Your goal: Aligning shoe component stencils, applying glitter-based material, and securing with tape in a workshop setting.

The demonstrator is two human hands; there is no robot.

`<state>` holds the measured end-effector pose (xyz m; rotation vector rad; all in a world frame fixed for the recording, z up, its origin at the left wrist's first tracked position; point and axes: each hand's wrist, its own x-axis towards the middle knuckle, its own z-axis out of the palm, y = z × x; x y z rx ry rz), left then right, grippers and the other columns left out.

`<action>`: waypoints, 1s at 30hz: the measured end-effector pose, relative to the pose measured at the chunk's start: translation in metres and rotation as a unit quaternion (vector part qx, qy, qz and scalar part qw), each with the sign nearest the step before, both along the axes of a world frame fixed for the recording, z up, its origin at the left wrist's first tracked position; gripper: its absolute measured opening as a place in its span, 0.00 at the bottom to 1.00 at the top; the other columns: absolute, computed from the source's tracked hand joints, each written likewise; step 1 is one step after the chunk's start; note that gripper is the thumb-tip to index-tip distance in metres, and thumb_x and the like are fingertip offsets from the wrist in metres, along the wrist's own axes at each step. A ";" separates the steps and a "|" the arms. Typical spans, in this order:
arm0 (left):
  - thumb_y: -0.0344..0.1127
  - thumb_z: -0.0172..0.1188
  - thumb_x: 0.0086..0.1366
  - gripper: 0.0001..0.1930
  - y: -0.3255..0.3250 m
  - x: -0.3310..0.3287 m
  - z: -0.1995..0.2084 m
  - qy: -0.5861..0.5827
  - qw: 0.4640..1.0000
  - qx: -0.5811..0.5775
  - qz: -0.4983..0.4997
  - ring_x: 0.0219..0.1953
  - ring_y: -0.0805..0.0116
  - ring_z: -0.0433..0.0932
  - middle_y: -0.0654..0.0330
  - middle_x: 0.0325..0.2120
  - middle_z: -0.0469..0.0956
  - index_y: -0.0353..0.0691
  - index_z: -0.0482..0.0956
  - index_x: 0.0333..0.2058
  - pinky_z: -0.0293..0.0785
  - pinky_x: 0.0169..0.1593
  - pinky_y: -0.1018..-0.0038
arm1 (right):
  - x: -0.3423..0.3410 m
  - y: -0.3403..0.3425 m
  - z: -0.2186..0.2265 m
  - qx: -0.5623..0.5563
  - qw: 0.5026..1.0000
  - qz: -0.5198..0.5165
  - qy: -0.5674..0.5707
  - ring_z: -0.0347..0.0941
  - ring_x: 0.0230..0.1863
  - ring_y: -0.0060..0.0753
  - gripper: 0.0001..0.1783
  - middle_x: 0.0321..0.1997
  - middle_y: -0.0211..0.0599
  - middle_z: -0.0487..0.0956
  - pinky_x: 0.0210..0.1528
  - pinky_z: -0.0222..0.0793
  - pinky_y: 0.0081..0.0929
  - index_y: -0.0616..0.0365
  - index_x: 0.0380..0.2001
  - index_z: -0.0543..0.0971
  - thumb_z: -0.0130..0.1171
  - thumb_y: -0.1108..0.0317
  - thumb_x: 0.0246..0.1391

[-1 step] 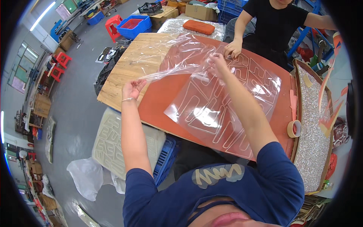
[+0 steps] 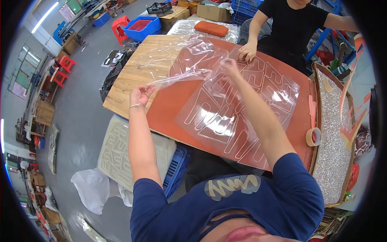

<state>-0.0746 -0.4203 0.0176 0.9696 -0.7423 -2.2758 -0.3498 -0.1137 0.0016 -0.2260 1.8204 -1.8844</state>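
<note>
A loose, wrinkled clear plastic film stretches between my hands over the far left of the table. My left hand pinches its near corner at the table's left edge. At the middle, my right hand is closed on the film's other edge; its fingertips are slightly blurred. Below and right of that hand lies a clear sheet with raised looping outlines, flat on the red-brown mat. A co-worker's hand touches the sheet's far edge, just beyond my right hand.
Bare wood of the table shows at the left. A tape roll and a pink strip lie near the right edge, beside a glittery silver tray. A pale patterned pad rests on blue crates at the near left.
My right hand has shifted slightly left, and the film it holds moves with it. The co-worker's hand has moved slightly. My left hand stays in place.
</note>
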 end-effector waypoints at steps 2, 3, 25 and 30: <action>0.22 0.42 0.59 0.04 -0.009 -0.003 -0.011 -0.007 1.000 0.021 -0.005 0.45 0.33 0.75 0.27 0.40 0.71 0.24 0.63 0.28 0.79 0.51 0.52 | 0.021 0.012 -0.019 0.011 0.997 0.040 0.060 0.70 0.52 0.42 0.51 0.53 0.50 0.71 0.52 0.68 0.38 0.54 0.68 0.43 0.64 0.58 0.50; 0.21 0.42 0.59 0.04 -0.013 -0.005 -0.013 -0.009 1.000 0.015 0.007 0.45 0.33 0.75 0.26 0.40 0.71 0.25 0.63 0.28 0.79 0.50 0.52 | 0.030 0.015 -0.028 0.004 0.994 0.057 0.097 0.68 0.55 0.43 0.54 0.56 0.52 0.69 0.56 0.66 0.37 0.54 0.69 0.40 0.65 0.59 0.49; 0.51 0.50 0.66 0.21 -0.052 0.119 0.059 -0.162 0.940 -0.294 -0.070 0.28 0.59 0.80 0.50 0.30 0.78 0.37 0.69 0.25 0.81 0.31 0.65 | 0.086 0.110 -0.044 0.186 0.681 0.100 0.701 0.65 0.59 0.47 0.13 0.51 0.48 0.71 0.65 0.53 0.52 0.61 0.45 0.72 0.53 0.71 0.56; 0.45 0.59 0.62 0.17 -0.038 0.152 -0.005 -0.242 0.926 -0.285 -0.055 0.24 0.60 0.81 0.50 0.28 0.79 0.35 0.72 0.29 0.83 0.32 0.64 | 0.087 0.113 -0.043 0.216 0.686 0.135 0.682 0.71 0.45 0.37 0.05 0.36 0.33 0.76 0.57 0.56 0.45 0.55 0.34 0.78 0.56 0.69 0.55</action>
